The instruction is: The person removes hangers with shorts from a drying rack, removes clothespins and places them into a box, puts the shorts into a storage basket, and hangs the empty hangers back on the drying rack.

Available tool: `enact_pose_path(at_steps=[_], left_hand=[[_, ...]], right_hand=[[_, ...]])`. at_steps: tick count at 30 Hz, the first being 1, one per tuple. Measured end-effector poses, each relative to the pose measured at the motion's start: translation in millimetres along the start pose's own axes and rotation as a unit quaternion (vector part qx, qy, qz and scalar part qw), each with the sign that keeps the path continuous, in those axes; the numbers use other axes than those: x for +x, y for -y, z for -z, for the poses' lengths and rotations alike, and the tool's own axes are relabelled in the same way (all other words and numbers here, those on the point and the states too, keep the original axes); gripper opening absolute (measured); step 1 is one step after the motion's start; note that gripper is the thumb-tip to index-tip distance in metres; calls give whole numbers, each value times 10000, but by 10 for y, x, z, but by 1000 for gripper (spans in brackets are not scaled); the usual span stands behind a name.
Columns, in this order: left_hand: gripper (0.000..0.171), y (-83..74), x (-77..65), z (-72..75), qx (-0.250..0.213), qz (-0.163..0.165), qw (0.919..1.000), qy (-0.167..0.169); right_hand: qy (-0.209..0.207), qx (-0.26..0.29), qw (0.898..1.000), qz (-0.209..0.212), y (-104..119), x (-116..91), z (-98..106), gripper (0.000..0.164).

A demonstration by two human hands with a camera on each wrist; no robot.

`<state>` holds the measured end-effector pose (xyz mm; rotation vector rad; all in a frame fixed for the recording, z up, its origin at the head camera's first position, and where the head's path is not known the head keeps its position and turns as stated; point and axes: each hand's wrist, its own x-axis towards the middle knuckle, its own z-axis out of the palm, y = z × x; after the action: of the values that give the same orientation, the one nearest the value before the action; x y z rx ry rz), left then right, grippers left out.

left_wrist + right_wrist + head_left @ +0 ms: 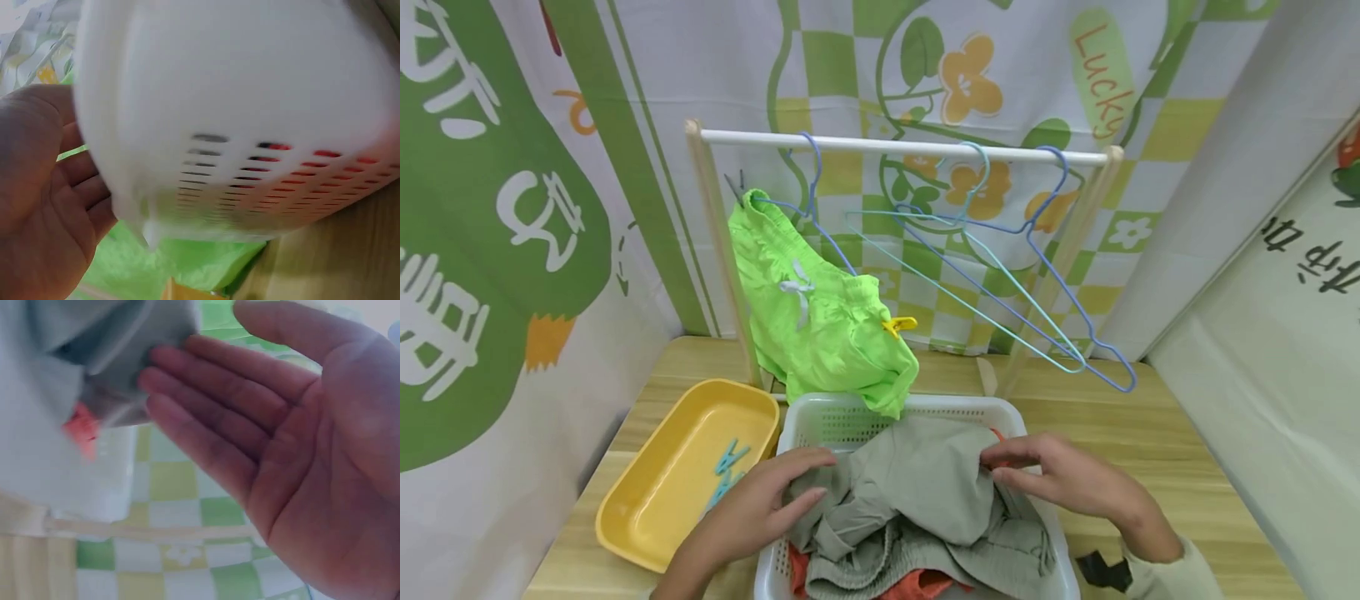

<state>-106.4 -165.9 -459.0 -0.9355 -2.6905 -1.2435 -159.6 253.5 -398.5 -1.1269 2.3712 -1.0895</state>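
Grey-green elastic-waist pants lie bunched on top of a white plastic laundry basket, with orange-red cloth showing beneath them. My left hand is over the basket's left side, fingers beside the grey cloth and gripping nothing. In the left wrist view its fingers pass behind the basket's rim. At the right side my right hand has its fingertips right at the edge of the grey cloth. The right wrist view shows that palm bare, its fingers nearly straight.
Behind the basket stands a rack with a white rod. Bright green shorts hang there, held by a yellow clip. A teal hanger and a blue hanger hang farther right. Teal clothespins lie in a yellow tray.
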Motion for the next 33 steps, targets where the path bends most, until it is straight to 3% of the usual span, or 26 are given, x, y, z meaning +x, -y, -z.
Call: enact_pose_path(at_steps=[4,9,13,16,23,28,33], left_hand=[[40,30,-87,-61,53,71,9981,-608],[52,59,-177,-176,99,358,9915,-1245],[65,59,-223,-303,-275,606,9882,-1379],[69,57,-240,-381,-309,652,9863,-1482],[64,67,-278,-429,-431,828,9833,-1561],[61,96,-313,-435,-505,728,9829,-1616],[62,139,-336,-450,-858,602,9775,-1829]], right_hand=[[-587,-473,9964,388,102,102,50,24],[-1335,-989,9856,324,214,297,76,35],[-1722,-1018,9794,296,300,472,87,43],[-1836,-936,9783,237,355,590,95,46],[-1938,-693,9786,57,415,850,87,49],[-1959,-717,9779,108,449,1010,64,51],[-2033,-589,9773,57,472,1157,41,53]])
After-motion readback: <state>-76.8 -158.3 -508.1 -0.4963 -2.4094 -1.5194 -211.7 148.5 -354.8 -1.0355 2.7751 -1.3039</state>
